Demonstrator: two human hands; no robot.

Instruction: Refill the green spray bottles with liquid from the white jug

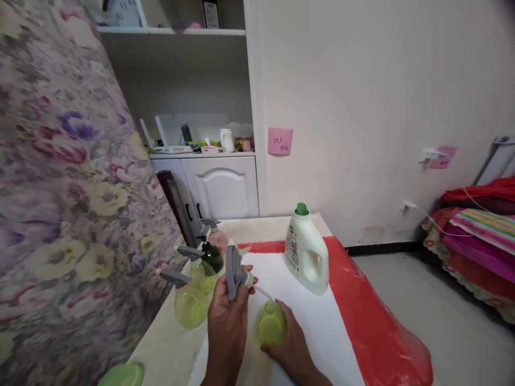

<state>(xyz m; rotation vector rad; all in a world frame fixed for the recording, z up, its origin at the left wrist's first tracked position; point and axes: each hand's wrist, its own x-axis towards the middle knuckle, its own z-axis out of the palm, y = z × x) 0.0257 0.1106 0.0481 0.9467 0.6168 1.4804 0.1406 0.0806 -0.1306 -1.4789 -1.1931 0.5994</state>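
One pink note (pixel 280 141) reads "24.3"; left hand (pixel 226 321) grips sprayer (pixel 234 273), right hand (pixel 290 346) bottle (pixel 271 325).

Surface (pixel 257 225): a cover (pixel 374 321) drapes over its right side, and a sheet (pixel 317 321) lies on the cover. A jug (pixel 308 257) stands upright on the sheet's far right part. Four spray bottles (pixel 191 303) are clustered at the left edge, beside a hanging fabric (pixel 60 187). At the near edge, the left hand (pixel 227 321) holds a trigger head (pixel 234 273) just left of a bottle (pixel 271 321), which is gripped by the right hand (pixel 292 346). A lid (pixel 123 375) lies near left. A cabinet (pixel 221 185) stands behind the surface, and a bed (pixel 478 236) far right.
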